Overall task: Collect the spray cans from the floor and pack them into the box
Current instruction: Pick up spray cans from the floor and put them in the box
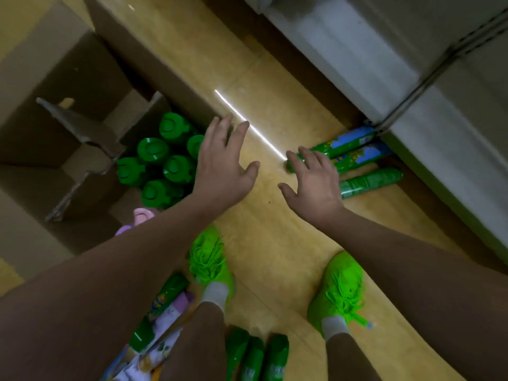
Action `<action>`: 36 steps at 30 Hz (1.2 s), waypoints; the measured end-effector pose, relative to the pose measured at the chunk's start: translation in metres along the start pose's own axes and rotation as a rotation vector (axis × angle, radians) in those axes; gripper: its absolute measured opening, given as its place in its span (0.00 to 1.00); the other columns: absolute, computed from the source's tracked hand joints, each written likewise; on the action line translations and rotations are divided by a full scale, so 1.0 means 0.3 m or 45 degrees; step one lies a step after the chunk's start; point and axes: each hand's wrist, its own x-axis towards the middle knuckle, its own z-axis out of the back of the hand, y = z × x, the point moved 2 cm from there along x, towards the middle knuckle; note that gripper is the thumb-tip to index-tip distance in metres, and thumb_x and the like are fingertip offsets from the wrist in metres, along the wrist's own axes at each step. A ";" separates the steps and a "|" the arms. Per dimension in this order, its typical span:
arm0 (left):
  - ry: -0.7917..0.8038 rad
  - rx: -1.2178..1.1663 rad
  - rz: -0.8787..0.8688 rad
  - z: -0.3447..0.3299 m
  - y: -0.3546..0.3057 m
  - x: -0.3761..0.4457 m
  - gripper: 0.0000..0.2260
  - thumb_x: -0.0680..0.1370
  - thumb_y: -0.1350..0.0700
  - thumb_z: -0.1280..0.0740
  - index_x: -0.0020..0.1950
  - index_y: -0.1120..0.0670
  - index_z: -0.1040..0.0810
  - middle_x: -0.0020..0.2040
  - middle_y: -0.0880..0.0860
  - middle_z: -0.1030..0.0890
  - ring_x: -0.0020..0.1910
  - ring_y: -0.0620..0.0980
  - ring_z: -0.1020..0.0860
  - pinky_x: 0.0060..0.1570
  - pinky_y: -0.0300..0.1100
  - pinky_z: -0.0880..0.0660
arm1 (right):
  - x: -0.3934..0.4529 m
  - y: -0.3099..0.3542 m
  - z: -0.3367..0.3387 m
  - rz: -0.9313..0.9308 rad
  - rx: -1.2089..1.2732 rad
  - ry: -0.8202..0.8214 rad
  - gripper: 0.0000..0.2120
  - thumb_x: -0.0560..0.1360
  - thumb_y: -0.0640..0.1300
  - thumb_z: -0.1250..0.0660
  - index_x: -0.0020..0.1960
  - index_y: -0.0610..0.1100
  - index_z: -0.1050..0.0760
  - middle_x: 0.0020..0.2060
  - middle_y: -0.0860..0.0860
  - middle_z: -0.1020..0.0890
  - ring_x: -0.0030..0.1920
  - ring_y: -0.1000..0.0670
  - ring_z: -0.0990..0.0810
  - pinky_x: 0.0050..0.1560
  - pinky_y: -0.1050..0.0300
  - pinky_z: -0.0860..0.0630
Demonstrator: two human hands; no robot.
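Several green-capped spray cans [162,163] stand upright inside an open cardboard box [82,86] at the left. My left hand [224,163] hovers above the box's right edge with fingers spread, holding nothing. My right hand [313,180] reaches with spread fingers over the near ends of three green cans lying on the floor [365,152], beside a grey cabinet; whether it touches them I cannot tell. More cans lie on the floor by my feet: a group at the bottom [255,356] and one at lower left [170,292].
A grey cabinet [412,72] with a metal bar runs along the right. My feet in bright green shoes [341,290] stand on the yellow floor. A pink object [141,215] and a patterned fabric [154,342] lie at lower left. Torn box flaps [79,125] stick inward.
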 end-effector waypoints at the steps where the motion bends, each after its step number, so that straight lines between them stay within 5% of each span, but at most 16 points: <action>1: 0.023 0.011 -0.033 -0.042 -0.033 0.005 0.33 0.73 0.45 0.32 0.76 0.54 0.33 0.78 0.59 0.39 0.78 0.63 0.43 0.73 0.56 0.42 | -0.020 -0.051 -0.009 -0.054 0.019 -0.007 0.32 0.76 0.56 0.33 0.76 0.48 0.37 0.75 0.44 0.34 0.74 0.39 0.38 0.73 0.42 0.40; 12: 0.313 0.066 -0.154 -0.470 -0.272 0.021 0.32 0.76 0.45 0.32 0.77 0.52 0.35 0.80 0.57 0.42 0.79 0.60 0.47 0.75 0.52 0.46 | -0.224 -0.465 -0.244 -0.551 0.297 0.007 0.33 0.74 0.57 0.32 0.75 0.46 0.34 0.71 0.44 0.29 0.70 0.40 0.34 0.69 0.47 0.35; 16: 0.400 0.107 -0.190 -0.629 -0.287 0.043 0.31 0.76 0.46 0.33 0.77 0.55 0.35 0.79 0.60 0.40 0.78 0.62 0.45 0.75 0.53 0.46 | -0.210 -0.546 -0.338 -0.905 0.651 -0.009 0.32 0.75 0.56 0.31 0.74 0.44 0.34 0.68 0.43 0.27 0.69 0.41 0.31 0.66 0.52 0.34; 21: 0.419 0.162 -0.214 -0.862 -0.283 0.153 0.28 0.74 0.50 0.32 0.70 0.62 0.27 0.68 0.65 0.27 0.66 0.67 0.29 0.67 0.57 0.31 | -0.080 -0.653 -0.473 -1.410 1.147 -0.049 0.34 0.73 0.58 0.29 0.73 0.44 0.34 0.64 0.44 0.23 0.64 0.43 0.24 0.58 0.54 0.26; 24: 0.474 0.216 -0.249 -0.986 -0.291 0.237 0.28 0.76 0.51 0.30 0.73 0.60 0.30 0.70 0.62 0.29 0.68 0.63 0.31 0.68 0.56 0.32 | 0.003 -0.711 -0.546 -1.585 1.370 -0.115 0.34 0.72 0.59 0.28 0.70 0.41 0.32 0.62 0.44 0.23 0.60 0.43 0.24 0.50 0.57 0.30; 28: 0.479 0.264 -0.375 -1.102 -0.319 0.329 0.28 0.78 0.51 0.33 0.76 0.58 0.34 0.72 0.60 0.30 0.70 0.61 0.32 0.69 0.53 0.32 | 0.098 -0.760 -0.619 -1.693 1.545 -0.226 0.37 0.68 0.61 0.24 0.66 0.40 0.32 0.54 0.47 0.24 0.52 0.44 0.24 0.50 0.54 0.26; 32: 0.398 0.425 -0.355 -1.153 -0.356 0.370 0.22 0.77 0.50 0.35 0.70 0.56 0.29 0.60 0.59 0.21 0.58 0.61 0.23 0.54 0.52 0.27 | 0.136 -0.785 -0.669 -1.665 1.555 -0.306 0.38 0.64 0.59 0.21 0.64 0.42 0.33 0.48 0.50 0.26 0.46 0.47 0.26 0.53 0.53 0.23; 36: 0.419 0.529 -0.281 -1.184 -0.388 0.369 0.25 0.76 0.46 0.31 0.69 0.56 0.30 0.60 0.59 0.24 0.60 0.61 0.25 0.57 0.53 0.28 | 0.123 -0.802 -0.685 -1.708 1.630 -0.357 0.35 0.62 0.56 0.20 0.61 0.43 0.30 0.44 0.52 0.26 0.46 0.48 0.23 0.52 0.54 0.21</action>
